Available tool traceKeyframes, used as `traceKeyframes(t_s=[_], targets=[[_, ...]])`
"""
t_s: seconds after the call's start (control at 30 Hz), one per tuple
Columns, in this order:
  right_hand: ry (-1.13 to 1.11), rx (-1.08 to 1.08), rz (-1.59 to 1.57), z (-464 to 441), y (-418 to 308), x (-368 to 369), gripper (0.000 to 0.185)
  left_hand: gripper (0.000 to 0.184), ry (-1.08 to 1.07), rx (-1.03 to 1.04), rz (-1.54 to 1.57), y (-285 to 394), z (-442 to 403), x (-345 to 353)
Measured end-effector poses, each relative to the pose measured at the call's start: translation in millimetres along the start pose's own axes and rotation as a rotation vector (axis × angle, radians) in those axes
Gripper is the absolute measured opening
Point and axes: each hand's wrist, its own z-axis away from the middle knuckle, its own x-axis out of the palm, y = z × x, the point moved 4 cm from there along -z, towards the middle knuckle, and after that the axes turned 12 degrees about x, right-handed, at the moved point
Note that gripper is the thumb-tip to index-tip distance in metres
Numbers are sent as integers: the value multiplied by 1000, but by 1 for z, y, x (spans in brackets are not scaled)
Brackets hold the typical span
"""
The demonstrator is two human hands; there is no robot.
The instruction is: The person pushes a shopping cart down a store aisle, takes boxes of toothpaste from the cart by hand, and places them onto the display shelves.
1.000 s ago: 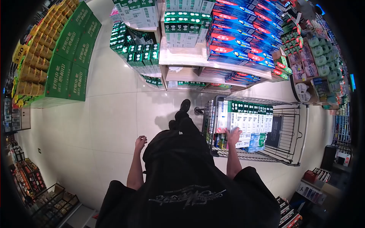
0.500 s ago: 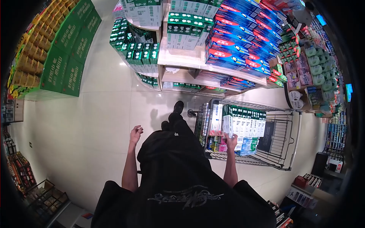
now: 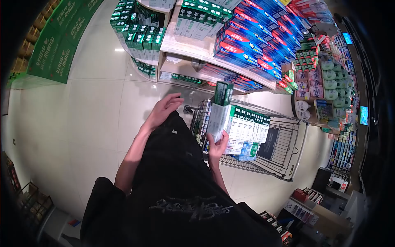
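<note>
My right hand (image 3: 218,145) grips white toothpaste boxes (image 3: 217,121) with dark green tops by their lower end. They are raised and tilted over the near-left part of the wire shopping cart (image 3: 284,123). Just beside them, a row of similar toothpaste boxes (image 3: 249,127) stands inside the cart. Light blue and green packs (image 3: 248,151) lie by the row's near side. My left hand (image 3: 164,109) hovers to the left of the cart, fingers extended and holding nothing, above my dark trousers.
Ahead, a wooden display shelf (image 3: 185,47) carries green-and-white toothpaste boxes (image 3: 201,18) and stacked blue-and-red Colgate boxes (image 3: 242,49). Green cartons (image 3: 51,53) form a display at far left. Packaged goods (image 3: 335,82) fill racks on the right.
My right hand has lifted toothpaste boxes up out of the row in the cart. My left hand has come forward and inward toward the cart. The view has shifted and turned slightly.
</note>
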Motion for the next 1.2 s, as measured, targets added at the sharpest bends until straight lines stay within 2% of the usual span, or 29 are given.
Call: traceKeyframes(t_s=[0.03, 0.07, 0.13, 0.23, 0.3, 0.37, 0.4, 0.57, 0.63, 0.77, 0.8, 0.93, 1.03, 1.1, 1.17, 1.2], targets=[[-79, 59, -21, 3, -18, 18, 51, 50, -37, 56, 72, 7, -3, 13], [-93, 68, -15, 7, -33, 33, 51, 50, -20, 51, 72, 9, -7, 25], [-203, 54, 21, 15, -55, 62, 57, 56, -54, 184, 168, 16, -13, 42], [-391, 16, 19, 22, -72, 90, 63, 54, 57, 236, -16, 19, -10, 29], [-486, -40, 5, 22, -75, 99, 63, 52, 77, 223, 47, 23, -9, 13], [-667, 113, -210, 20, -78, 109, 59, 50, 109, 194, 271, 28, -5, 2], [-728, 220, -247, 18, -75, 112, 55, 47, 107, 194, 289, 31, -4, -1], [-845, 330, -202, 21, -86, 129, 51, 47, 142, 167, 424, 51, -2, -13], [-894, 338, -188, 21, -82, 128, 55, 46, 173, 170, 392, 56, -6, -26], [-935, 424, -207, 23, -75, 129, 58, 45, 229, 217, 29, 81, -15, -50], [-938, 437, -204, 22, -73, 129, 60, 46, 224, 267, -9, 83, -19, -53], [-919, 357, -176, 13, -80, 130, 59, 51, 235, 231, -35, 111, -29, -56], [-933, 461, -224, 7, -88, 131, 60, 55, 359, 206, -203, 123, -40, -68], [-960, 480, -329, 2, -102, 136, 59, 52, 346, 227, -419, 122, -60, -79], [-937, 485, -374, -6, -112, 140, 57, 47, 304, 235, -468, 135, -75, -76], [-953, 495, -423, -11, -110, 139, 54, 34, 235, 271, -420, 140, -84, -73]])
